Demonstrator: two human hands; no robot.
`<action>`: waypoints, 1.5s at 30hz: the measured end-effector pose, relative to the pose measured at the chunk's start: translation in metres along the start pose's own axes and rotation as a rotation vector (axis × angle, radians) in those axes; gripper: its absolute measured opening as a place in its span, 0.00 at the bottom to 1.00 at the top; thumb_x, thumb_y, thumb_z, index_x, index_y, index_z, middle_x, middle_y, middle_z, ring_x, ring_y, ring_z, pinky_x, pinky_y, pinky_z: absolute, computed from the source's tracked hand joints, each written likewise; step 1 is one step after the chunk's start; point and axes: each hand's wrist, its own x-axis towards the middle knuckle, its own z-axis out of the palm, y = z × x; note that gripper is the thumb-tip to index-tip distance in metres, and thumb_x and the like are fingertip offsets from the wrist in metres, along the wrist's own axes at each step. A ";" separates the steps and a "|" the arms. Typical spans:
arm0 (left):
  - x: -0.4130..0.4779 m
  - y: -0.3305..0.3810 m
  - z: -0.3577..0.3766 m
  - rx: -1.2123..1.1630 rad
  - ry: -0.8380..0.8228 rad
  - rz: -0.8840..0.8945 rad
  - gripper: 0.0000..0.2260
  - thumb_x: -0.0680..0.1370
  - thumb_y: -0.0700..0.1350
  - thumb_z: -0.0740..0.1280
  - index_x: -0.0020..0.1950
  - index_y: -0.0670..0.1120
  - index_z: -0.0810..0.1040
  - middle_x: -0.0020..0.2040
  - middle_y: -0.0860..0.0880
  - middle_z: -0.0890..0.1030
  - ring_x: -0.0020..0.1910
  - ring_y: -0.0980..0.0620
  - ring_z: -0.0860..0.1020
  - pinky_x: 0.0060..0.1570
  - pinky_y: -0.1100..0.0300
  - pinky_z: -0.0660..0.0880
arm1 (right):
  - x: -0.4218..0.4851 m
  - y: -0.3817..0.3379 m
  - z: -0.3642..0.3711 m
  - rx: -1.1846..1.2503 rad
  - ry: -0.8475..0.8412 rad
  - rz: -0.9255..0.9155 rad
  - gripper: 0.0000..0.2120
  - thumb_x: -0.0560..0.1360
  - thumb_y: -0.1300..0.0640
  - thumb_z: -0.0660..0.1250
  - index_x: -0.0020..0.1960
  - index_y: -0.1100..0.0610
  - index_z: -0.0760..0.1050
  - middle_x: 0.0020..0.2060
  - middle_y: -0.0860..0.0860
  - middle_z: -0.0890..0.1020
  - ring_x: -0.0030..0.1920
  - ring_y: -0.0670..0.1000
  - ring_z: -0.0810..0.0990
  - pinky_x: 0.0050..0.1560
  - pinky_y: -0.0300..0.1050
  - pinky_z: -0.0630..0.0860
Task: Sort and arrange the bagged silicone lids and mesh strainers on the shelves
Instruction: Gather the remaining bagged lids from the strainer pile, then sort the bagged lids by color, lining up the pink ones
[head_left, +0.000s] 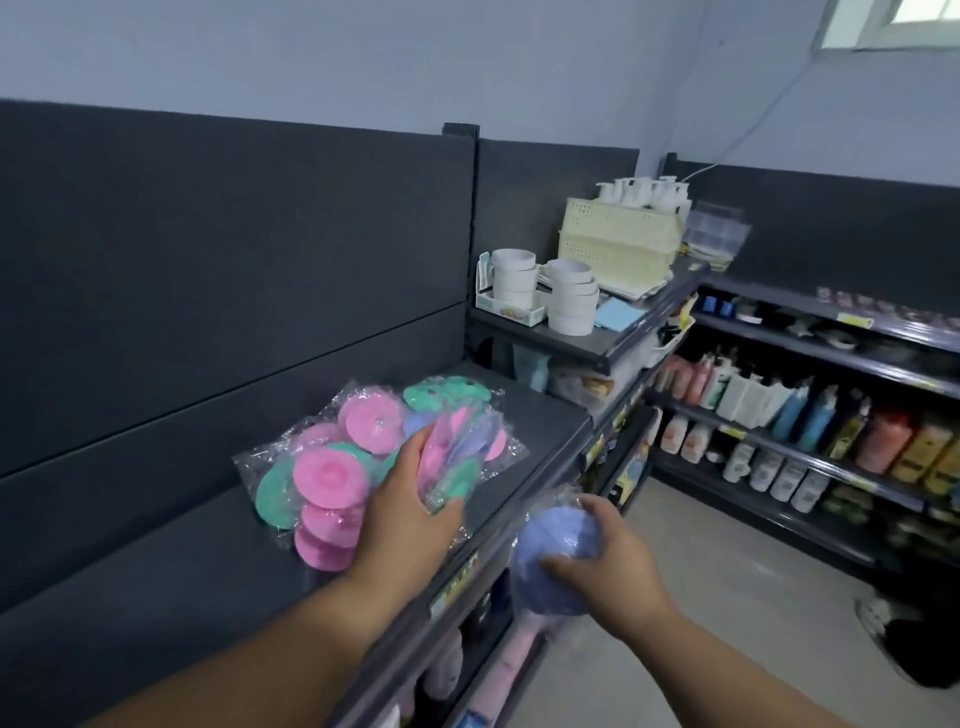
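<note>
Just past the left hand (410, 509), on the dark shelf (182, 561), lies a loose spread of bagged lids (332, 473), pink and green discs in clear crinkled plastic, overlapping one another. The left hand grips a bundle of bags (457, 457) stood on edge at the near side of that spread, fingers curled round pink, blue and green lids. To its right, off the shelf's front edge and lower, the right hand (608, 566) holds a blue bagged lid (558, 551), thumb and fingers wrapped round it. No mesh strainers can be picked out.

The step in hand looks like gathering lids into one held stack. To do it well, the blue bag should probably go in flat against the bundle's open side, with the left hand loosening only enough to admit it. The film looks slippery, so a slack grip could let the upright bags fan out or slide off the edge.

Below the hands, price labels (454, 584) run along the shelf lip, yellowish and too blurred to read. Far to the right, bottles (779, 410) carry labels, none legible. Beyond the left hand, the white tubs (519, 280) show no readable writing.
</note>
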 end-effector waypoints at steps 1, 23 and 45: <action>0.015 -0.002 -0.001 0.013 0.011 -0.010 0.33 0.74 0.40 0.69 0.66 0.70 0.59 0.56 0.60 0.75 0.40 0.62 0.77 0.36 0.72 0.70 | 0.016 -0.007 0.003 0.011 -0.007 -0.016 0.33 0.64 0.51 0.77 0.65 0.46 0.67 0.54 0.50 0.78 0.53 0.53 0.78 0.53 0.45 0.75; 0.114 -0.077 0.013 1.001 0.146 -0.617 0.42 0.68 0.65 0.64 0.75 0.63 0.44 0.77 0.52 0.42 0.75 0.39 0.45 0.71 0.40 0.49 | 0.270 -0.080 0.094 -0.247 -0.650 -0.716 0.53 0.63 0.40 0.76 0.76 0.44 0.47 0.77 0.47 0.42 0.76 0.53 0.48 0.74 0.47 0.54; 0.088 -0.084 0.015 0.722 0.409 -0.847 0.41 0.64 0.75 0.60 0.73 0.69 0.46 0.77 0.55 0.43 0.76 0.45 0.45 0.73 0.44 0.50 | 0.303 -0.063 0.121 -0.386 -0.535 -0.983 0.33 0.71 0.48 0.70 0.73 0.45 0.63 0.75 0.50 0.60 0.74 0.55 0.60 0.72 0.51 0.60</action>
